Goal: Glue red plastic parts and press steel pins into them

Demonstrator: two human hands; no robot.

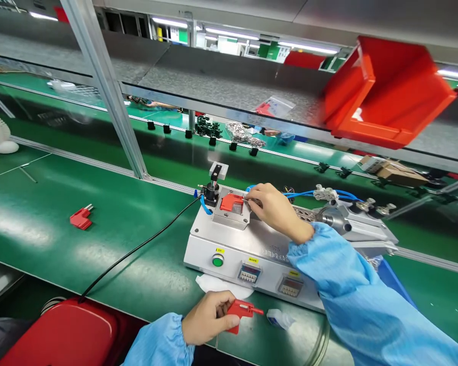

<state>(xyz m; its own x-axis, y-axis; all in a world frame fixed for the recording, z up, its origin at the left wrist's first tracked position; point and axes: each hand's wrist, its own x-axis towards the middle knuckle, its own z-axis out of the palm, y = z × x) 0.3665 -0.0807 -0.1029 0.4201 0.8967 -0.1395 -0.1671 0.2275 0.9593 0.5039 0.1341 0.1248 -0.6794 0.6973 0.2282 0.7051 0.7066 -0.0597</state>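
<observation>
My left hand (208, 317) is closed round a small red plastic part (243, 310) near the table's front edge, in front of a grey machine (251, 251). My right hand (276, 208) reaches over the machine's top, its fingers pinched at the right edge of another red part (232, 202) that sits in the metal fixture (231, 216). What the fingertips pinch is hidden. Both arms wear light blue sleeves.
A third red part (81, 217) lies on the green mat at the left. A black cable (137, 249) runs from the machine to a red bin (66, 335) at bottom left. A red bin (385, 91) sits on the overhead shelf. A small white bottle (280, 318) lies near the front.
</observation>
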